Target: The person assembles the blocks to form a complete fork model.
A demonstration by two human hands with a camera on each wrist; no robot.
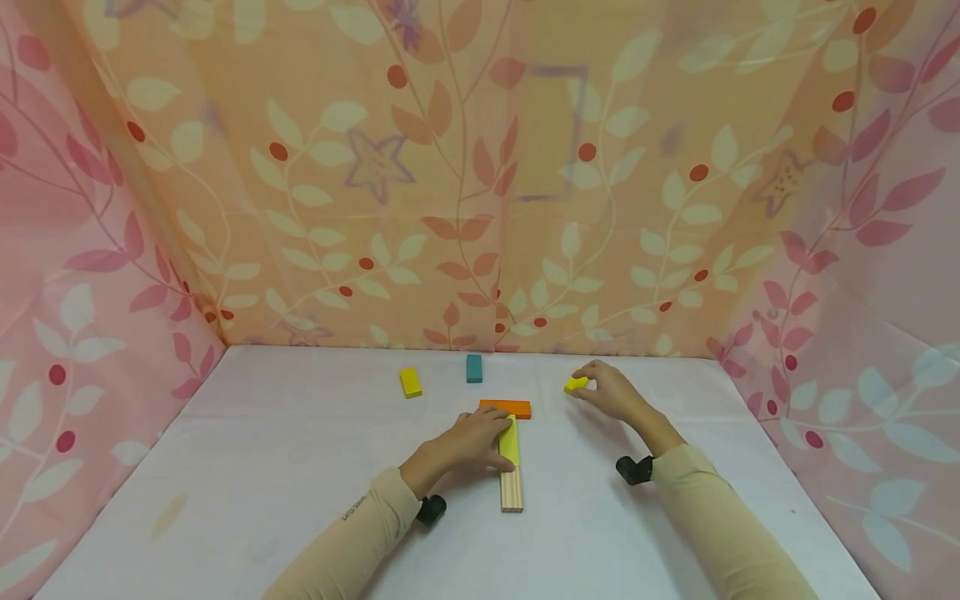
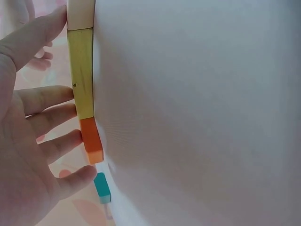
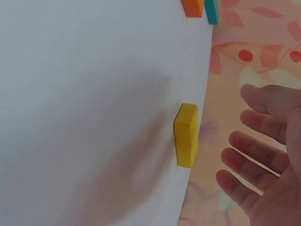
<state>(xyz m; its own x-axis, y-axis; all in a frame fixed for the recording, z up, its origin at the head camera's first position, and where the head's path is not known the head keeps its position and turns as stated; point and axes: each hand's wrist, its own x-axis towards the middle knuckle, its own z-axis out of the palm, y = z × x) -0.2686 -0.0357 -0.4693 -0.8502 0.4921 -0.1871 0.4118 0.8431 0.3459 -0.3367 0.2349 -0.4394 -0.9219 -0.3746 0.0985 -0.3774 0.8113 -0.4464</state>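
Note:
A natural wood block (image 1: 512, 490), a pale yellow block (image 1: 509, 442) and an orange block (image 1: 517, 409) lie joined in a T shape, the orange one across the far end. My left hand (image 1: 468, 442) rests over them, fingers spread; in the left wrist view its fingertips touch the sides of the pale yellow block (image 2: 82, 73) and the orange block (image 2: 91, 141), thumb by the wood block (image 2: 81, 14). To the right, my right hand (image 1: 611, 392) hovers beside a bright yellow block (image 1: 574, 384). The right wrist view shows a gap between its extended fingers and that block (image 3: 186, 135).
Farther back on the white tabletop (image 1: 300, 467) are a teal block (image 1: 474, 368) and another yellow block (image 1: 410, 382). Floral cloth (image 1: 465, 208) hangs behind the table and along both sides.

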